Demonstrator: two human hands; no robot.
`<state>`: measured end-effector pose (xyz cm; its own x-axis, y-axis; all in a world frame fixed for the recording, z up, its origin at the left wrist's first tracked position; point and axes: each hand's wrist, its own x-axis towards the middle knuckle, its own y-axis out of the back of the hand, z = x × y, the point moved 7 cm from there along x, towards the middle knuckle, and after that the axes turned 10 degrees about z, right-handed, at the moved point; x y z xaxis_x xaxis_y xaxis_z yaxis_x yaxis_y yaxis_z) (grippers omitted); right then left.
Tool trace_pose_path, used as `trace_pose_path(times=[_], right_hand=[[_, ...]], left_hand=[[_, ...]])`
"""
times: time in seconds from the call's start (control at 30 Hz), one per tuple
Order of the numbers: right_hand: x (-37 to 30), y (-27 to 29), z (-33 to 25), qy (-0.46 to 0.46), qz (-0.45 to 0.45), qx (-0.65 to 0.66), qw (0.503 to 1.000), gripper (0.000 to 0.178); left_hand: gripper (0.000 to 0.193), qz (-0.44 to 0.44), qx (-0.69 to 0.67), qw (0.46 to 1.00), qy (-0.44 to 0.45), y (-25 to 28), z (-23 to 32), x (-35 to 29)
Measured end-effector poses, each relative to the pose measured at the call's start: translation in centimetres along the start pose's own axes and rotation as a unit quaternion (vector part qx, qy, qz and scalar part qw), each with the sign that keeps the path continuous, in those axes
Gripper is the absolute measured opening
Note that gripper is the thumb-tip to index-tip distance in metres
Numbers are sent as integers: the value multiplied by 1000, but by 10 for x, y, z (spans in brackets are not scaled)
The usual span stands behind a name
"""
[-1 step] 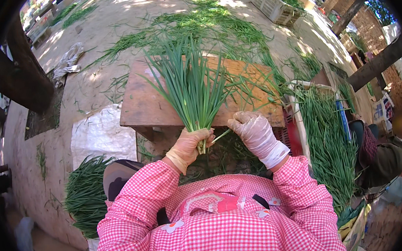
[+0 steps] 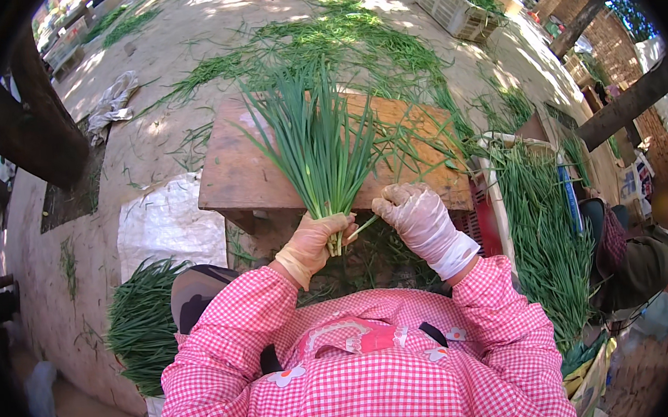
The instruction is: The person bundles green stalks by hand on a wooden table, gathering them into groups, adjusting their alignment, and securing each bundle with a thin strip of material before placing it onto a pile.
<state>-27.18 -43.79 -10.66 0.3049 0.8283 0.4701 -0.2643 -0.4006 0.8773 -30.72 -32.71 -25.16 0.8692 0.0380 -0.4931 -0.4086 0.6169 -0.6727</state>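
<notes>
Before me, a bunch of long green garlic chives (image 2: 317, 147) stands fanned out, leaf tips leaning over a low wooden table (image 2: 225, 174). My left hand (image 2: 313, 245), in a thin pale glove, is closed round the bunch near its base. The cut pale ends poke out below the fingers. My right hand (image 2: 417, 221), gloved and wrapped in white at the wrist, pinches the end of a single thin chive stalk (image 2: 367, 225) that slants out from the bunch. Loose chive blades (image 2: 415, 143) lie scattered on the table's right half.
A crate packed with chives (image 2: 544, 231) stands at my right, beside a seated person (image 2: 645, 270). Another chive pile (image 2: 145, 321) lies at my left by a white sack (image 2: 172, 225). Chive litter (image 2: 336, 36) covers the ground beyond the table, near a pale crate (image 2: 456, 15).
My right hand has shifted slightly left, nearer the bunch, with the stalk still pinched. My left hand and the bunch stay in place.
</notes>
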Motion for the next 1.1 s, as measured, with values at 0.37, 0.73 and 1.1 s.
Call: trace_pose_path(times=[0.37, 0.73, 1.1], right_hand=[[11, -30, -9, 22, -30, -13, 999, 13], [4, -26, 33, -350, -43, 361, 864, 18], [-14, -46, 17, -432, 45, 518, 737, 12]], left_hand=[[26, -37, -42, 997, 57, -15, -1, -15], [29, -66, -5, 997, 46, -18, -1, -15], [29, -82, -14, 996, 33, -19, 1, -16]])
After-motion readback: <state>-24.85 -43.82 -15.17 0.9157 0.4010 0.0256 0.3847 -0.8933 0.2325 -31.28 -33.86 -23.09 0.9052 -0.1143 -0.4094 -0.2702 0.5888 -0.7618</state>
